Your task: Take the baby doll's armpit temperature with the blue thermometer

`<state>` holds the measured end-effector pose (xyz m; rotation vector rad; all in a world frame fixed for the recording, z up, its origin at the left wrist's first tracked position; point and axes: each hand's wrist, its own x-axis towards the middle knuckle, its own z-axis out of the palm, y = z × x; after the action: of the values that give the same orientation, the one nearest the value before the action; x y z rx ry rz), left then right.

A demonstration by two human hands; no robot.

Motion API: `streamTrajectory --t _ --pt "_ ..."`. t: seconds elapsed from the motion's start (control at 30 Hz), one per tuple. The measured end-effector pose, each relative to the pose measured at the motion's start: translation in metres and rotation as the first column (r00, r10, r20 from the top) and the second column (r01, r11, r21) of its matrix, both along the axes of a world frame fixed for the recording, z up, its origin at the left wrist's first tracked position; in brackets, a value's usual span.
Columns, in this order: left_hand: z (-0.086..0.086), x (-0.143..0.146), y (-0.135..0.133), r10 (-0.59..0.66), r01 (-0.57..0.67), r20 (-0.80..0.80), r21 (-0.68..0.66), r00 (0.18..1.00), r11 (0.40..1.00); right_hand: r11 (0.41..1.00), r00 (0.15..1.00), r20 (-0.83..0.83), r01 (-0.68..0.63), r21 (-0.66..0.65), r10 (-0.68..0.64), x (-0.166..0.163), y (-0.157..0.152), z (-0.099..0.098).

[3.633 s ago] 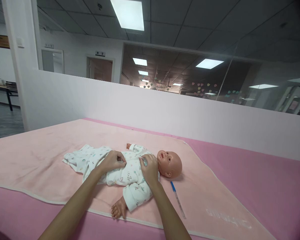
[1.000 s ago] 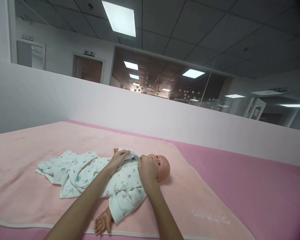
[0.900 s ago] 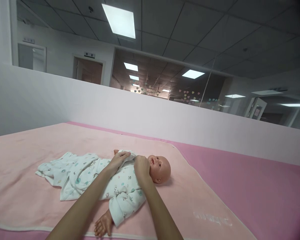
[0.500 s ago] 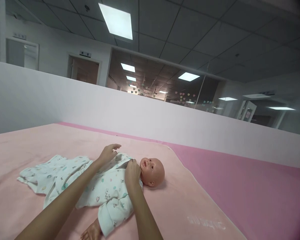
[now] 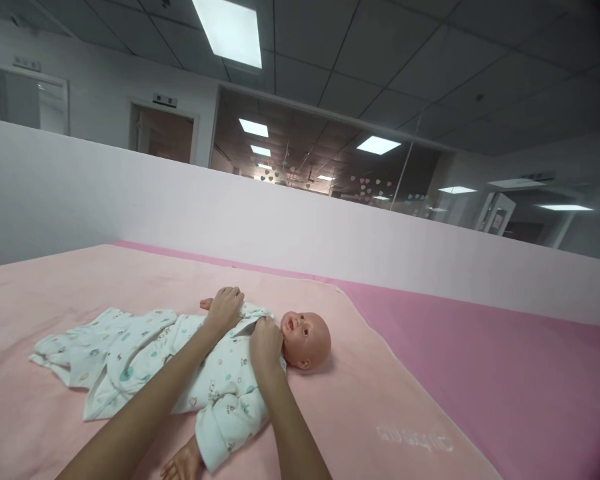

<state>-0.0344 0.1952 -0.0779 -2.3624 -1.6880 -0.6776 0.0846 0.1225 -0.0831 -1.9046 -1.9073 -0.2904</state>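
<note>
A baby doll (image 5: 306, 339) lies on its back on a light pink blanket (image 5: 360, 393), head to the right. It wears a white printed romper (image 5: 215, 377) whose loose legs trail off to the left. My left hand (image 5: 225, 308) rests on the doll's far shoulder with its fingers curled over the sleeve cloth. My right hand (image 5: 266, 343) is closed on the romper's collar just below the doll's chin. The doll's near hand (image 5: 180, 465) sticks out of the sleeve at the bottom edge.
The blanket covers a darker pink mattress (image 5: 520, 373). A low white partition wall (image 5: 300, 227) runs along the far side, with glass office panels behind it. White embroidered lettering (image 5: 414, 438) marks the blanket's right corner.
My left hand, lifted and open half a second ago, has come down onto the doll's far shoulder and curled. My right hand stays at the collar. The blue pen seen earlier is out of sight.
</note>
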Motion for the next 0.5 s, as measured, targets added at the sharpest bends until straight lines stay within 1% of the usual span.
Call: streamTrajectory --t 0.13,0.27,0.3,0.37,0.43,0.5 --pt "0.000 -0.006 -0.020 0.062 -0.054 0.077 -0.107 0.995 0.993 0.998 1.000 -0.010 0.003 0.067 -0.002 0.000 -0.003 0.001" --pt "-0.003 -0.011 -0.035 0.022 -0.001 0.194 -0.108 0.981 0.994 0.985 0.995 -0.092 0.049 0.166 -0.034 0.002 -0.008 0.007" --pt "-0.004 -0.013 -0.036 0.013 0.011 0.220 -0.108 0.975 0.994 0.981 0.994 -0.112 0.033 0.192 -0.011 0.003 -0.009 0.008" --pt "-0.007 -0.014 -0.038 0.002 0.030 0.267 -0.114 0.964 0.993 0.976 0.988 -0.131 -0.049 0.211 0.078 0.005 -0.011 0.008" --pt "-0.010 -0.016 -0.036 -0.008 0.045 0.293 -0.119 0.956 0.992 0.971 0.976 -0.140 -0.141 0.194 0.169 0.008 -0.015 0.006" --pt "-0.013 -0.016 -0.034 -0.023 0.063 0.306 -0.122 0.952 0.990 0.965 0.963 -0.159 -0.188 0.183 0.218 0.012 -0.021 0.003"
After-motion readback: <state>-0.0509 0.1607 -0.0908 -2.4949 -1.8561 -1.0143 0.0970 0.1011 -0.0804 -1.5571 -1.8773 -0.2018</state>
